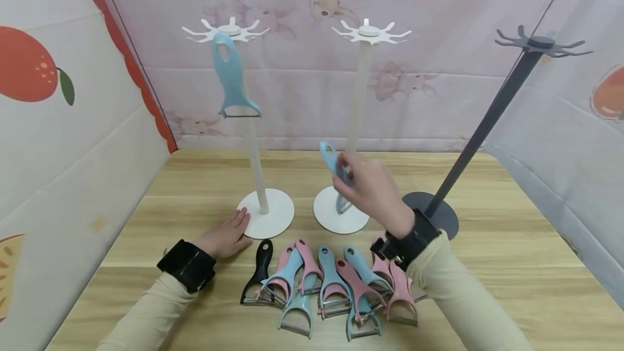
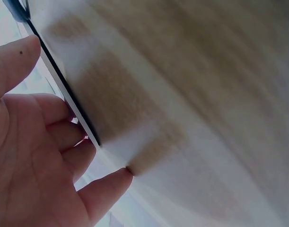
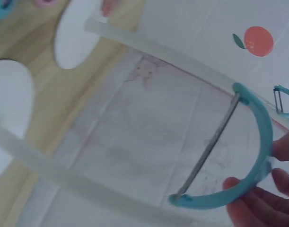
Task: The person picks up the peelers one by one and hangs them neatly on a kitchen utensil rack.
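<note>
My right hand holds a blue peeler in front of the middle white stand. In the right wrist view, fingers and thumb grip this peeler's U-shaped head, its metal blade facing away from the hand. My left hand lies at the round white base of the left stand, fingertips on its rim. Another blue peeler hangs from that stand's hooks. Pink and blue peelers lie piled on the table, among them a pink one, with a black peeler at their left end.
A dark grey stand with hooks on top leans in view at the right. The wooden table ends at a pink rabbit-print cloth behind, with white fruit-print cloth along the left side.
</note>
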Action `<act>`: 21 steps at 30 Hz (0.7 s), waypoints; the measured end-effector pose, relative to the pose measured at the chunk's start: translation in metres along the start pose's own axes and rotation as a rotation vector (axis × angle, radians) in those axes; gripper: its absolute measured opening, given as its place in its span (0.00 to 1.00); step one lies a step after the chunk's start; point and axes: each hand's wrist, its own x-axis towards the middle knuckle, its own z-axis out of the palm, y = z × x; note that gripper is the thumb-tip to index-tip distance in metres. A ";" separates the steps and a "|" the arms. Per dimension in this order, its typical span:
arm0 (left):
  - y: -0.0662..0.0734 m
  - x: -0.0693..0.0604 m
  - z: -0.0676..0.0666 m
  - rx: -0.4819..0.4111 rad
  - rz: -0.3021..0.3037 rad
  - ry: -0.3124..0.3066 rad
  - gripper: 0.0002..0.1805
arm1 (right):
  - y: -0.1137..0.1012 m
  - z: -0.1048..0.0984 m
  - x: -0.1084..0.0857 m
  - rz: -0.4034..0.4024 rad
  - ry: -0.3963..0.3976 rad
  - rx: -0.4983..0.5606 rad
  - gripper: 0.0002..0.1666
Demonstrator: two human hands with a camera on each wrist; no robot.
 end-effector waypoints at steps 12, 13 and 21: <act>-0.001 -0.002 0.001 -0.010 0.000 -0.004 0.35 | -0.047 -0.009 0.083 -0.277 0.392 0.119 0.05; -0.001 -0.001 0.001 -0.008 0.001 -0.004 0.35 | -0.050 -0.010 0.088 -0.272 0.416 0.125 0.05; -0.003 0.001 0.002 0.011 0.003 0.008 0.35 | -0.071 -0.011 0.123 -0.173 0.420 0.157 0.09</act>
